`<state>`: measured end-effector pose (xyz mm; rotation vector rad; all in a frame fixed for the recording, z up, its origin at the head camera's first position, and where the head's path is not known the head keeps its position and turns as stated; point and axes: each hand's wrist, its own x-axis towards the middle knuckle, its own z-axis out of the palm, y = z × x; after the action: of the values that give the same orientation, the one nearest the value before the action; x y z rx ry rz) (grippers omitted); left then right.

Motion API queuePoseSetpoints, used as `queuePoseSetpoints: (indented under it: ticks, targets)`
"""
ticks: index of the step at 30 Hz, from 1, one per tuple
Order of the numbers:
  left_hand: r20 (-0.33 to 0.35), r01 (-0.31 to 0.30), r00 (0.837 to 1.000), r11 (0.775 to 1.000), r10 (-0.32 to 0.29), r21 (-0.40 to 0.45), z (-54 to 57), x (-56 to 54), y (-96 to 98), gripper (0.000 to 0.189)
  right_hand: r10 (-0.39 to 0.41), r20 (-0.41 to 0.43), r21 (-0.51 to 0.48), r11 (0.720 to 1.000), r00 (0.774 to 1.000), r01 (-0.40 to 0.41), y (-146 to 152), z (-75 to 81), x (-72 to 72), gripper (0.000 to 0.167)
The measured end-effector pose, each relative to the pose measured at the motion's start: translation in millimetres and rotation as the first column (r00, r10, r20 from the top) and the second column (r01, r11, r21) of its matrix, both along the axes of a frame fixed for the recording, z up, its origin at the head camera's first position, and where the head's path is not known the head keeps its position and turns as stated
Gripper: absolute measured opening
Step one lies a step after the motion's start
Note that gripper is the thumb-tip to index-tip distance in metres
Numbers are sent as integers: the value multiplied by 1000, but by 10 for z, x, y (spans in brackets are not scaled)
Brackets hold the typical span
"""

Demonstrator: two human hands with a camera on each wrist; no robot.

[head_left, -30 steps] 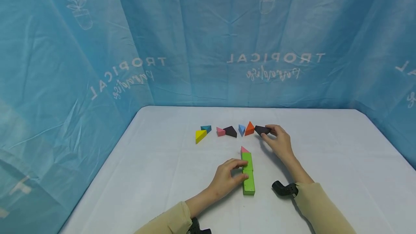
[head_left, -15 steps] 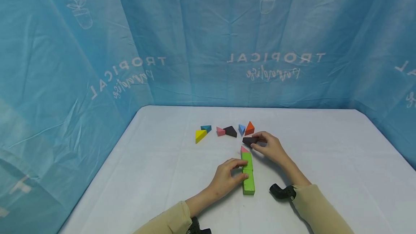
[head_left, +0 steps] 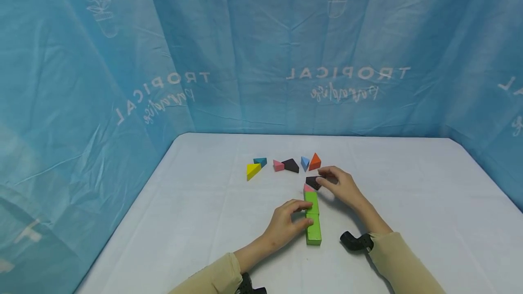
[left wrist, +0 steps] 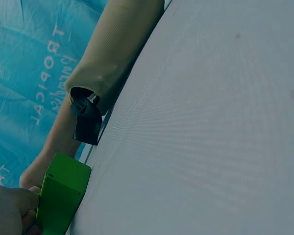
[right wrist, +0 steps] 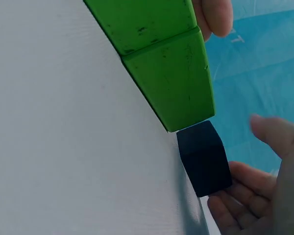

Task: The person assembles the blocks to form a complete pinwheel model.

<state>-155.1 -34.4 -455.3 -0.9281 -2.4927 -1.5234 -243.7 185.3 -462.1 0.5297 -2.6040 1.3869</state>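
Two green toy blocks, a near one (head_left: 313,234) and a far one (head_left: 312,198), lie end to end, with a pink triangular block (head_left: 308,188) at the far end. My left hand (head_left: 286,222) touches their left side with thumb and fingertips. A black four-sided block (right wrist: 204,159) lies against the end of the row, beside the pink piece. My right hand (head_left: 342,189) is at its right; in the right wrist view the fingers touch its far side while the thumb stands apart. In the left wrist view, one green block (left wrist: 63,191) hides part of the right hand.
Behind the row lie yellow (head_left: 253,170), teal (head_left: 260,161), pink (head_left: 278,165), black (head_left: 291,165), light blue (head_left: 304,162) and orange (head_left: 315,162) blocks on the white tabletop (head_left: 184,203). A blue printed curtain (head_left: 261,58) surrounds the table.
My right hand has brought the black block from beside the orange one leftward and nearer, down to the row's pink end, and its thumb now stands off it. My left hand has stayed put.
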Motion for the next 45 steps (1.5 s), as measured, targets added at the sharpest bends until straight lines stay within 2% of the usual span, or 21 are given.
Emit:
queuePoseSetpoints:
  ticks: [4, 7, 18, 20, 27, 32, 36, 43, 45]
  targets:
    - [-4, 2, 1000, 1000, -2, 2, 4, 0, 2, 37, 2, -29, -57, 998, 1000, -4, -10, -5, -9, 34]
    - [-9, 4, 1000, 1000, -4, 6, -10, -5, 5, 37, 27, -56, -53, 998, 998, -30, -14, -35, -16, 26]
    - [2, -5, 1000, 1000, 5, -7, -15, -5, 4, 37, 71, -2, -51, 996, 997, -71, -27, -54, -17, 20]
    - [4, -6, 1000, 1000, 6, -9, -19, -5, 5, 37, 81, 5, -56, 995, 997, -81, -44, -22, 13, 20]
    - [-3, -12, 1000, 1000, 12, -11, -24, -10, 7, 37, 110, -19, -45, 993, 994, -111, -131, 270, 220, 19]
    - [1, -11, 1000, 1000, 11, -7, -26, -12, 8, 37, 117, -6, -55, 992, 993, -117, -142, 314, 255, 18]
    - [6, -12, 1000, 1000, 12, -3, -31, -11, 2, 37, 123, 6, -48, 991, 992, -122, -136, 300, 241, 17]
    - [-19, -14, 1000, 1000, 14, -18, -25, -10, 2, 36, 114, 16, -69, 991, 993, -113, -72, -10, 53, 16]
    - [-19, -12, 1000, 1000, 12, -19, -22, -8, 5, 37, 112, 22, -80, 991, 994, -109, -64, -42, 37, 17]
